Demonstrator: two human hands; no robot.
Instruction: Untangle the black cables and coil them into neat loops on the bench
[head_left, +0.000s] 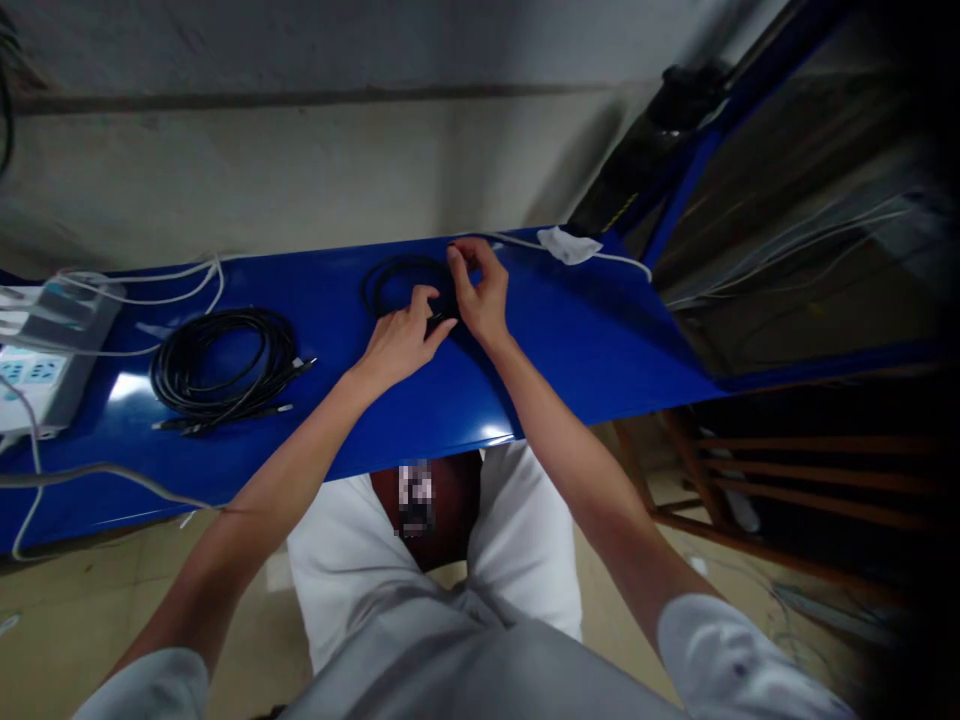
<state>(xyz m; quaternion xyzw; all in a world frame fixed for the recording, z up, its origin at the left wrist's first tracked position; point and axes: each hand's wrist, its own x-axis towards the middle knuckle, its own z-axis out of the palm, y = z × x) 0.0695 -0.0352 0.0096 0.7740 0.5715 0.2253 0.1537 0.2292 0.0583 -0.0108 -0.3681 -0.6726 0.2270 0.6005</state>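
Note:
A black cable [390,268] lies in a loose loop on the blue tabletop, between and behind my hands. My left hand [401,338] is on the near side of the loop, thumb and forefinger curved around part of the cable with a small gap between their tips. On the loop's right side, my right hand [484,295] pinches the cable, its thumb and forefinger close together. My fingers hide part of the loop. To the left rests a second coil of black cable [225,365], its metal-tipped plugs pointing right and toward me.
The blue table [592,340] ends at a wall behind. At far left sits a white and grey power strip [56,360] with white and grey cords. A black bottle-like object [630,165] leans at the back right, near a white crumpled piece [570,245] on a white cord.

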